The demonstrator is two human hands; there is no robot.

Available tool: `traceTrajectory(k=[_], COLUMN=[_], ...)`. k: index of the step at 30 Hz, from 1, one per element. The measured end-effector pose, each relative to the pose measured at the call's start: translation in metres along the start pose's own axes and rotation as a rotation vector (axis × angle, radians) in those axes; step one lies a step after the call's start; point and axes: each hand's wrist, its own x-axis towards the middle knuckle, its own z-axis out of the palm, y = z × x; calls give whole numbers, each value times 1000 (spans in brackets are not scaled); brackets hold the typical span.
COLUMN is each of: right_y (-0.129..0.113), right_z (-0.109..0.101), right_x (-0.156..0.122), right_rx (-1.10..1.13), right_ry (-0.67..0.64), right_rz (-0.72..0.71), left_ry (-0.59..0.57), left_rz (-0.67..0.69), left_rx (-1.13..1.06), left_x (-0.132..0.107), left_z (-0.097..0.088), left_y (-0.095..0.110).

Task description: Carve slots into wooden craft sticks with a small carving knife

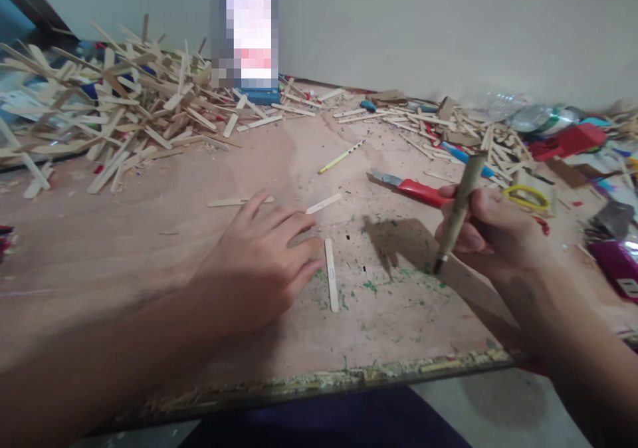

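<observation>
My left hand (262, 262) lies flat on the wooden board (149, 248), fingers stretched out, fingertips touching a pale popsicle stick (331, 274) that lies lengthwise toward me. My right hand (491, 232) is closed round a brownish marker-like tool (458, 212), held nearly upright with its dark tip down, just above the board to the right of the stick. Green flecks are scattered on the board around the stick and the tool's tip.
A big heap of popsicle sticks (114, 102) fills the back left. A red utility knife (411, 187), a yellow pencil (341, 157), a yellow ring (526, 197) and mixed clutter lie at the right. A blurred bottle (245, 29) stands at the back. The board's near edge (319, 378) is rough.
</observation>
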Motion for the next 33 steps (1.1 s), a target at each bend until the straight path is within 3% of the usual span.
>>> traceTrajectory(k=[7,15,22,29,33], right_y=[-8,4,-13,5,1], right_z=[18,1,25,-1,8], right_x=[-2,2,-6,-1,-5], right_rx=[50,31,81,67,107], right_ry=[90,40,72,-26,-26], right_rz=[-48,-26,-53,-40,-49], left_ry=[-6,-28,-57,-74,-85], left_rz=[5,22,35,29,28], left_rx=[14,22,30,29,28], left_x=[4,8,9,8,9], left_z=[-2,-7,-9,-9,-10], left_y=[1,0,-7,-6,-7])
